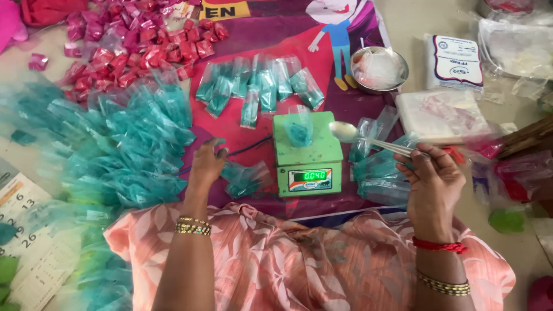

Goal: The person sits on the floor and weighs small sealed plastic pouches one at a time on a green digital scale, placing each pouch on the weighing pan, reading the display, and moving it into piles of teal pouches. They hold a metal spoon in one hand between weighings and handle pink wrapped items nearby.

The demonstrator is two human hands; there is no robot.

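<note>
A head-worn camera looks straight down at a person seated on the floor, a pink floral cloth over the lap at six o'clock.

At the centre sits a small green digital scale [307,154] with a lit display on its front. A small clear packet of teal powder [299,128] stands upright on the scale's platform.

The right hand [432,187], at about four o'clock from the scale, is closed around the handle of a metal spoon [368,140]. The spoon's bowl points toward ten o'clock and hovers at the scale's upper right corner, just beside the packet. A red thread and gold bangles circle that wrist.

The left hand [206,164], at nine o'clock from the scale, rests on the red mat with its fingers curled loosely downward, gripping nothing that can be seen. A few flat teal packets lie between it and the scale.

A large heap of teal packets [115,155] fills the area from eight to ten o'clock. A pile of red packets [138,49] lies at eleven o'clock. A row of teal packets [259,86] lies at twelve o'clock, beyond the scale. A steel bowl [379,69] holding clear plastic sits at one o'clock, with stacks of empty plastic bags [443,112] at two o'clock.
</note>
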